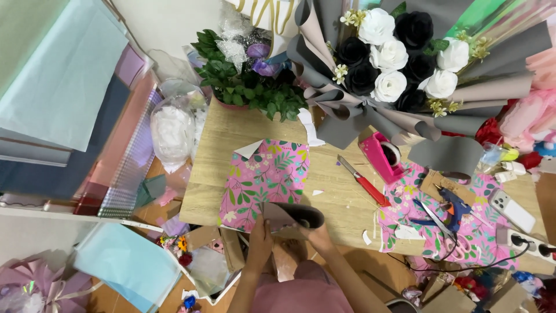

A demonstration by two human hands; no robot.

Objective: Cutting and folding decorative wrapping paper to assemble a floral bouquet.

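Note:
My left hand (260, 237) and my right hand (313, 235) both grip a rolled tube of brown-grey card (292, 217) at the near edge of the wooden table (336, 197). The tube lies over the bottom edge of a pink floral patterned paper sheet (266, 177), which is spread flat on the table with one top corner folded over. A red-handled utility knife (364, 181) lies to the right of the sheet.
A pink tape dispenser (382, 155), scissors (437, 217), blue glue gun (454, 203) and phone (511, 210) lie at right on more floral paper. A black-and-white rose bouquet (394, 64) and a green potted plant (249, 81) stand at the back. Paper sheets (63, 81) stack at left.

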